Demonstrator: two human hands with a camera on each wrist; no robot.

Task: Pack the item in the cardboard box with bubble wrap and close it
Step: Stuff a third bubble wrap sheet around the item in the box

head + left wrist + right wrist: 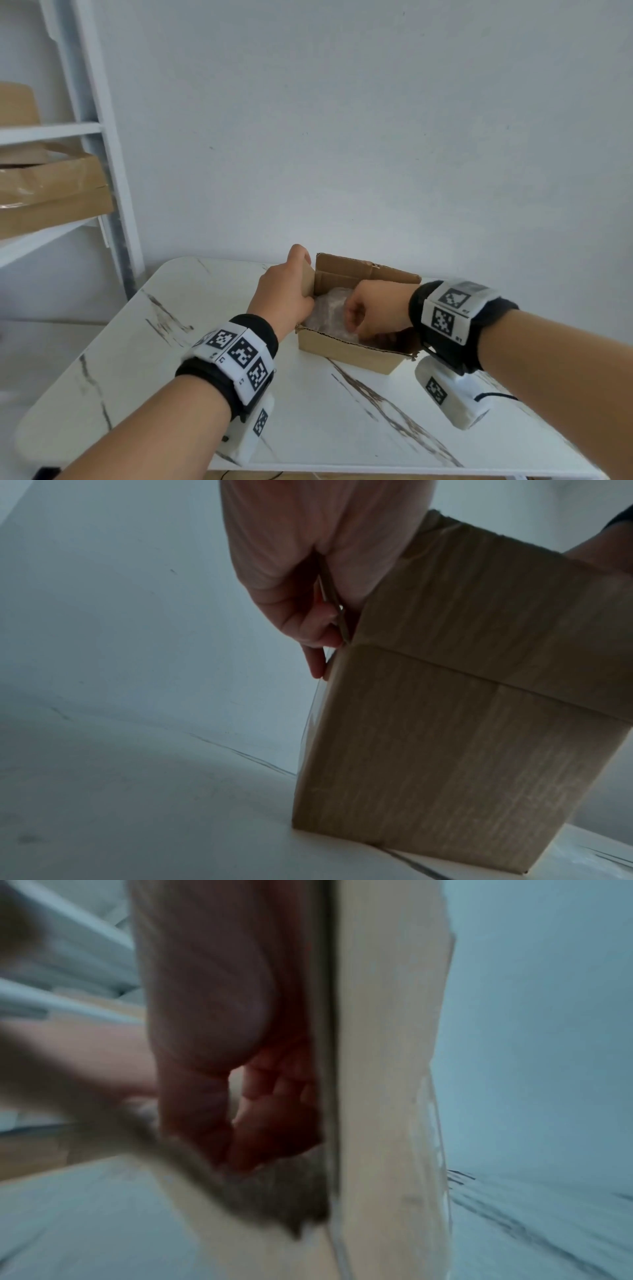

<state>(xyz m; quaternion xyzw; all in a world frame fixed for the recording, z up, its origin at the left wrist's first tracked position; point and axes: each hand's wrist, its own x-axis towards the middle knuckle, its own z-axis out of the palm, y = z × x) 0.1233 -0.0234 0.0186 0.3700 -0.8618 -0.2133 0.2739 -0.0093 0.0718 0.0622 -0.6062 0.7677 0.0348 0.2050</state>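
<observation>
An open cardboard box [352,353] stands on the white marble-look table [171,342], towards its far side. Crumpled bubble wrap [325,313] fills the left part of its inside; the item under it is hidden. My left hand [291,287] grips the box's left flap [308,281] and holds it upright. In the left wrist view the left hand [308,593] has thumb and fingers pinching the flap's edge [337,610] above the box wall [445,737]. My right hand [368,317] reaches into the box with fingers curled on the bubble wrap. The right wrist view is blurred: curled fingers [267,1112] beside a cardboard wall [387,1069].
A white shelf unit [92,130] stands at the left with taped cardboard boxes [51,185] on it. A plain wall rises right behind the table. The box's far flap [363,270] stands up. A black cable [496,397] runs off to the right.
</observation>
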